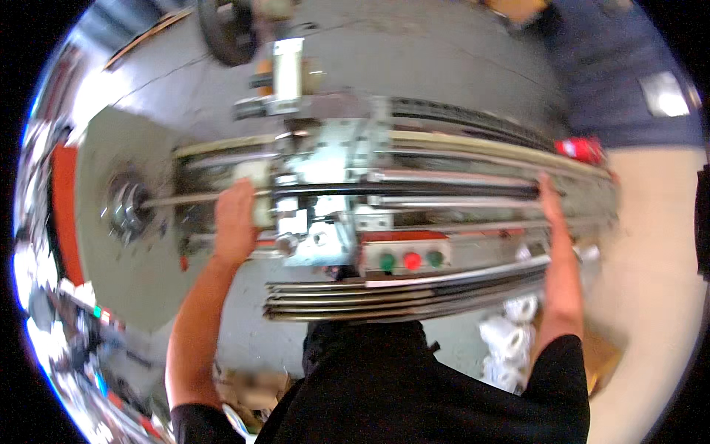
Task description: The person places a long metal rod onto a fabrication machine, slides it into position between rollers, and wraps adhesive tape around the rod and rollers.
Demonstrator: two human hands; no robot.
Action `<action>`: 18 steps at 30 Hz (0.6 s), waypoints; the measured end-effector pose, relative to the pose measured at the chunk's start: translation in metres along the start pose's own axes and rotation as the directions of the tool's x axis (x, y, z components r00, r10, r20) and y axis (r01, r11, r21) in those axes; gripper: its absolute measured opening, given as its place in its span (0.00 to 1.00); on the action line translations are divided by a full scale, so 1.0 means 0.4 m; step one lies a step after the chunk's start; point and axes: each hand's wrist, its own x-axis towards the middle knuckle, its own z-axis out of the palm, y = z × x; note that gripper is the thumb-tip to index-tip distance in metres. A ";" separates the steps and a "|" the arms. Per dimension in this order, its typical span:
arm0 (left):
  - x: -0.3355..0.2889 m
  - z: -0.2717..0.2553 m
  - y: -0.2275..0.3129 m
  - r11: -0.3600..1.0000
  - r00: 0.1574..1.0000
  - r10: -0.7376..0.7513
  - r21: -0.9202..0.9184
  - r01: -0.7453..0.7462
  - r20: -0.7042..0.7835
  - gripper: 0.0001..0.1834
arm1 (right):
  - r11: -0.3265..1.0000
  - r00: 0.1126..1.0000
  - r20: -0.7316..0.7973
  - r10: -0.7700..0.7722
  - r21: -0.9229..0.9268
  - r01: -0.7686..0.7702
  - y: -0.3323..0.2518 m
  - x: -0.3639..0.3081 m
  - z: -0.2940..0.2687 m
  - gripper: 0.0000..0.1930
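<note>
A long machine lies across in front of me, with a round chuck [132, 206] at its left end. From the chuck a thin metal rod [177, 200] runs right, in line with a long black tube [414, 190] that passes over the bright metal carriage [323, 152]. My left hand [237, 222] is closed around the thin rod, just left of the carriage. At the far right end of the black tube, my right hand [549, 198] is closed on it. Blur softens the fingers of both hands.
Several metal tubes [325, 302] lie stacked between my body and the machine. A control box [405, 257] with green and red buttons sits behind them. A pale green housing [133, 274] surrounds the chuck, and a red object [580, 150] rests at the far right rail. Clear plastic-wrapped rolls [506, 344] are at the lower right.
</note>
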 end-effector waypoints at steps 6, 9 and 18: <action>0.000 -0.146 -0.027 0.999 0.998 -0.022 0.038 0.020 0.067 0.51 | 0.941 0.928 0.152 0.340 -0.056 -0.335 -0.096 0.085 0.044 0.47; 0.009 -0.131 -0.146 0.964 0.969 -0.243 0.101 0.247 -0.053 0.49 | 0.953 0.951 0.053 0.304 0.003 -0.304 -0.096 0.079 0.082 0.45; -0.002 -0.131 -0.255 0.920 0.936 -0.350 0.196 0.339 0.024 0.21 | 0.964 0.979 0.049 0.196 0.173 -0.202 0.077 0.101 0.123 0.33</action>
